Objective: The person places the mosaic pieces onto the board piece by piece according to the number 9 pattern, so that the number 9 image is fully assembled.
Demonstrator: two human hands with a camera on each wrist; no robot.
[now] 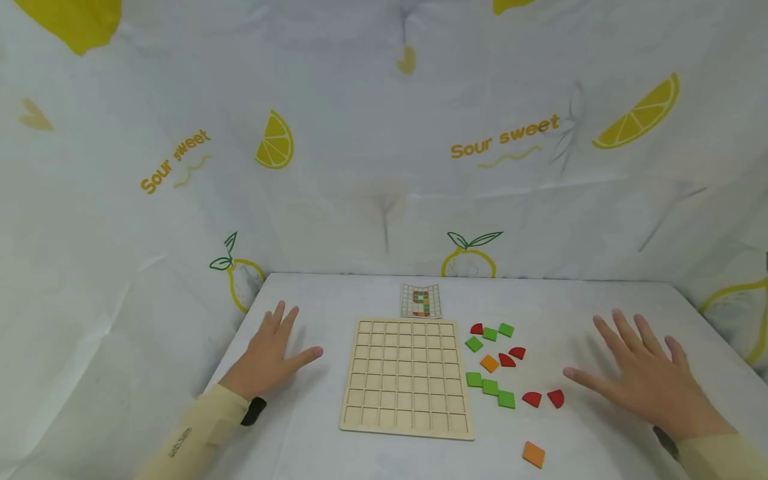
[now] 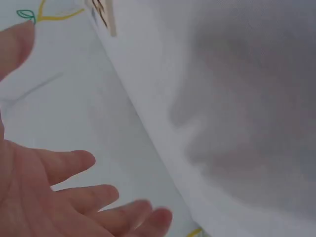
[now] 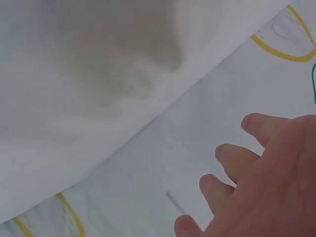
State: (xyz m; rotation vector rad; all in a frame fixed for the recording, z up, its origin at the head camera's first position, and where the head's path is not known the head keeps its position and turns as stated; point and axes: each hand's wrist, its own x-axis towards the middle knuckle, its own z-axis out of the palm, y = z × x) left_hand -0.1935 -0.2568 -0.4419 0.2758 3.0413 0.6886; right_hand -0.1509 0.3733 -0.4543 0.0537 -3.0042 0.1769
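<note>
In the head view my left hand is held over the white table, left of a pale wooden grid board, fingers spread and holding nothing. On the far right my right hand is spread likewise, apart from every piece. Between the board and that hand lie loose tiles: several green squares, red quarter-circles and an orange square. A second orange square lies nearer the front. Behind the board is a small pattern card with a coloured figure on a grid.
A white cloth printed with lemons hangs behind and beside the table. The table's back edge runs just beyond the card. In the left wrist view the board's corner shows at the top.
</note>
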